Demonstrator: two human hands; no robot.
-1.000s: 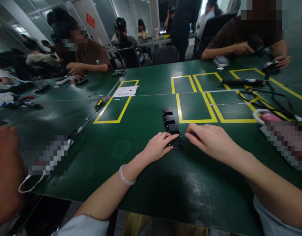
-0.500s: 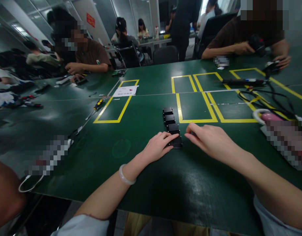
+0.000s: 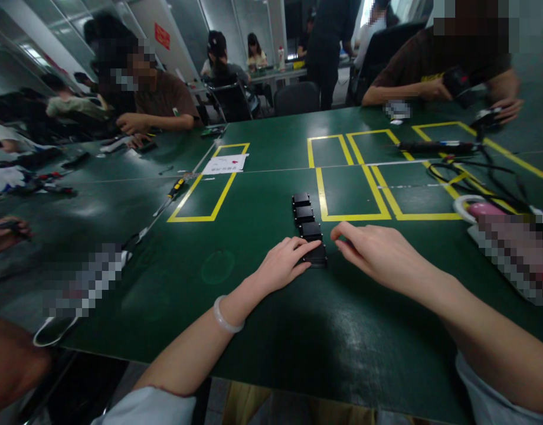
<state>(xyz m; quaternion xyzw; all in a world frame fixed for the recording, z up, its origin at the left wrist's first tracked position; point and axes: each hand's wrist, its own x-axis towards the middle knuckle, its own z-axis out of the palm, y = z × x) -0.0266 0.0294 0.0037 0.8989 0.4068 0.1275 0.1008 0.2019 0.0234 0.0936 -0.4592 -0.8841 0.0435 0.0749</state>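
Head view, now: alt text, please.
A person's left hand touches the nearest of four black blocks lined up on a green table; the right hand is just right of them. Yellow tape marks rectangles nearby; a co-worker opposite holds a dark tool.

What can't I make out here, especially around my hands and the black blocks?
- Head view: part of the nearest black block, covered by the left hand.
- Head view: whether the right hand pinches anything small; its curled fingers hide the gap.
- Head view: the writing on the white paper, too small and blurred.
- Head view: the rest of the neighbouring arm, cut off by the left edge.
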